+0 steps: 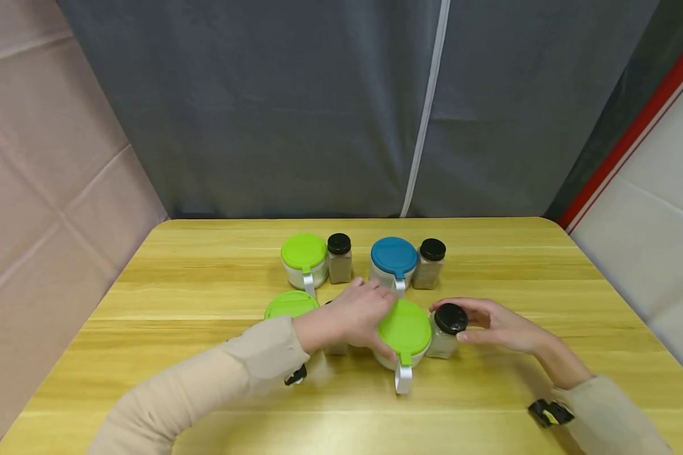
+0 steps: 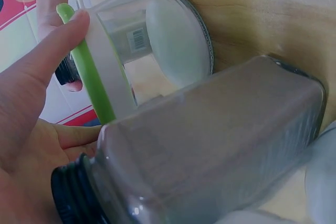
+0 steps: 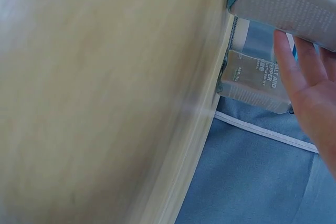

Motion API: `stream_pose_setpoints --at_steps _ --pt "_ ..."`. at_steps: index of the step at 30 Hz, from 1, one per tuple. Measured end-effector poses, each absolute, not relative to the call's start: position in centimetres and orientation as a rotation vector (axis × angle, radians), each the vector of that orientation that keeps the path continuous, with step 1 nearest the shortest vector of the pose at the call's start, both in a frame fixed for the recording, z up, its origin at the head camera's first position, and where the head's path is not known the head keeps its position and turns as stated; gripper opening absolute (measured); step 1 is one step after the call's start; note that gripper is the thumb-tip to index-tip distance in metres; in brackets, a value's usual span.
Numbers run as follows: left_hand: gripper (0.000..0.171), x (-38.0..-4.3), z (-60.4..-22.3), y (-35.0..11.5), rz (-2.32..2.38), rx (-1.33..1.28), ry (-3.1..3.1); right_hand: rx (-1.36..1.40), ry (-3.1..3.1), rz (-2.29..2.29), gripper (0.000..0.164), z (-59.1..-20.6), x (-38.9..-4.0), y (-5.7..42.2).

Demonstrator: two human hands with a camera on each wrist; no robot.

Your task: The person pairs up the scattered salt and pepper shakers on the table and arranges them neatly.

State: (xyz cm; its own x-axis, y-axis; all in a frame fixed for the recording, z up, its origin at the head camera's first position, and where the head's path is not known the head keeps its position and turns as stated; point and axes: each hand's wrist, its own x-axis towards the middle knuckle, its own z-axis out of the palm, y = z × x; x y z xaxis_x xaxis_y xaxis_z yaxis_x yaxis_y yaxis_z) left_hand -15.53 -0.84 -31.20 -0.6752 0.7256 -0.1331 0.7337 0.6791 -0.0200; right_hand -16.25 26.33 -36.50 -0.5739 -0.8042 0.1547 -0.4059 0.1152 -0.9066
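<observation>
My left hand (image 1: 360,316) holds a clear seasoning jar with a green lid (image 1: 405,327) and a white handle at the front right of the group. In the left wrist view, the thumb lies against the edge of that lid (image 2: 93,80). Beside it stands a black-capped spice bottle (image 1: 444,332), which my right hand (image 1: 498,323) holds between thumb and fingers. The right wrist view shows fingers against this bottle's side (image 3: 286,6). Under my left wrist, another spice bottle (image 2: 210,140) is mostly hidden in the head view.
Behind, a green-lidded jar (image 1: 304,256), a spice bottle (image 1: 339,259), a blue-lidded jar (image 1: 394,259) and another spice bottle (image 1: 429,265) form a row. One more green-lidded jar (image 1: 290,304) stands left, partly covered by my forearm. A grey curtain (image 1: 296,126) hangs beyond the wooden table (image 1: 205,265).
</observation>
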Motion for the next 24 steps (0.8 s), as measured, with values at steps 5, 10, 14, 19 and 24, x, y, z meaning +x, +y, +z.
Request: stream_pose_setpoints --at_steps 5,10,14,19,24 --pt "0.089 -15.7 -31.3 -0.9 -0.098 1.197 2.777 -1.160 2.018 -1.453 0.048 -36.5 -16.3 26.3" --pt "0.091 -15.6 -31.4 -1.1 -0.083 1.193 2.797 -1.165 2.001 -1.465 0.049 -36.5 -16.4 26.4" --pt "0.091 -15.6 -31.1 -1.7 -0.017 1.212 2.812 -1.177 2.008 -1.457 0.049 -36.6 -16.4 26.4" --pt "0.087 -16.0 -30.7 -2.9 0.104 1.236 2.861 -1.160 2.039 -1.421 0.052 -36.6 -16.5 26.6" --pt "0.079 -16.2 -30.3 -4.4 0.253 1.248 2.928 -1.118 2.096 -1.405 0.053 -35.8 -16.6 27.2"
